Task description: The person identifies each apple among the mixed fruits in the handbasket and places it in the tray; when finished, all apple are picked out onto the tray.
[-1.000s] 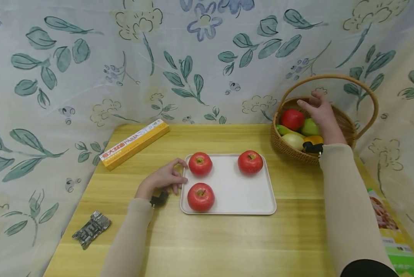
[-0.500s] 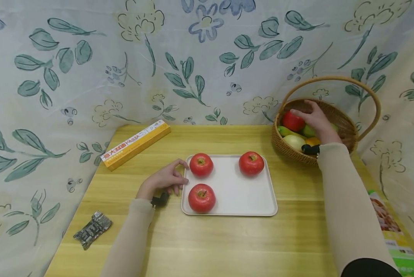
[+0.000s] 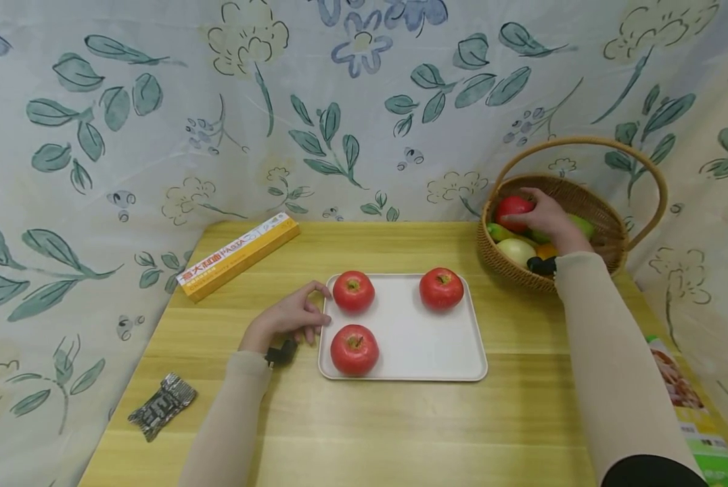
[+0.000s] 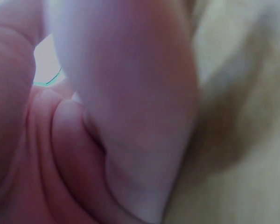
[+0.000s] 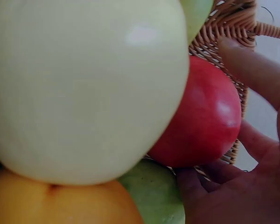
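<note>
In the head view, my right hand (image 3: 549, 218) reaches into the wicker basket (image 3: 513, 270) and holds a red apple (image 3: 511, 208) at its left, thumb in front and fingers over the back. The right wrist view shows fingers (image 5: 254, 140) behind that apple (image 5: 203, 112), with a large pale round vegetable (image 5: 84, 88) covering part of it. My left hand (image 3: 287, 314) rests with loosely bent fingers at the left rim of the white tray (image 3: 421, 338). On the tray sit a back-left apple (image 3: 354, 291), a front-left apple (image 3: 354, 350) and a back-right apple (image 3: 441, 289).
Also in the basket are green produce (image 3: 582, 226) and an orange-yellow item (image 5: 60, 200). A tall handle (image 3: 583, 141) arches over it. A yellow pasta box (image 3: 239, 257) lies back left, a dark foil packet (image 3: 163, 406) front left, and a colourful package (image 3: 693, 406) at the right edge.
My right hand has come down into the basket from above, and its thumb and fingers have closed round the red apple. The left hand and the tray's apples stay put.
</note>
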`<state>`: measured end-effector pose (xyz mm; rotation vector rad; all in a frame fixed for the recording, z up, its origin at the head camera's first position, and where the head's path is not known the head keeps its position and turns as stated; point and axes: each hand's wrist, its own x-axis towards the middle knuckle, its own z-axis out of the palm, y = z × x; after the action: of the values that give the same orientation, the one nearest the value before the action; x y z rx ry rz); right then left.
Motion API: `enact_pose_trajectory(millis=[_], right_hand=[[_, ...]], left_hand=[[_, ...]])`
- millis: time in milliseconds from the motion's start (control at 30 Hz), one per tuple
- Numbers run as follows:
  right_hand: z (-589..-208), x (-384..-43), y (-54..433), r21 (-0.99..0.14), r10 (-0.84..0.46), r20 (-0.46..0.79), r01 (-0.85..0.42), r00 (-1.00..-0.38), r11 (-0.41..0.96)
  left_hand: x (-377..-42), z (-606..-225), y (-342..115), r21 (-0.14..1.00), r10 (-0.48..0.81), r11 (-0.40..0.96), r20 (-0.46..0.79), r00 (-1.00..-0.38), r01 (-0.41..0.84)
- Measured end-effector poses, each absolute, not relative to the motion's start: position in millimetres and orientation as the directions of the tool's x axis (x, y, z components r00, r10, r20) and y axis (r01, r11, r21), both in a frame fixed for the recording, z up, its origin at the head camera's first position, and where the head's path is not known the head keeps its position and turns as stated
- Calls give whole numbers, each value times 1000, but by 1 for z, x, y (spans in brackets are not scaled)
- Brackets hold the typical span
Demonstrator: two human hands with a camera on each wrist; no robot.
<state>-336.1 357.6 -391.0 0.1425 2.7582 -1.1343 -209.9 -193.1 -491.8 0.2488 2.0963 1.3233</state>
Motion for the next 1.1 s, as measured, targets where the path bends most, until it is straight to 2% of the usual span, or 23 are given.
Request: enact_pose_trajectory(millis=[233,667,1100], right_hand=[[-393,-334,356,-639,37,-180,145,-983,755],[-390,-329,360,-610,47,-148,128,-988,782],[-388,-324,362,-706,-2,-127,89,-992,703]], left_hand=[[-209,-493,-193,861,475,480,-415,-776,-166],[-207,-494,-190,868,483,471,-402,-778,-157],[-208,-493,-189,866,484,477,-400,-779,-148]])
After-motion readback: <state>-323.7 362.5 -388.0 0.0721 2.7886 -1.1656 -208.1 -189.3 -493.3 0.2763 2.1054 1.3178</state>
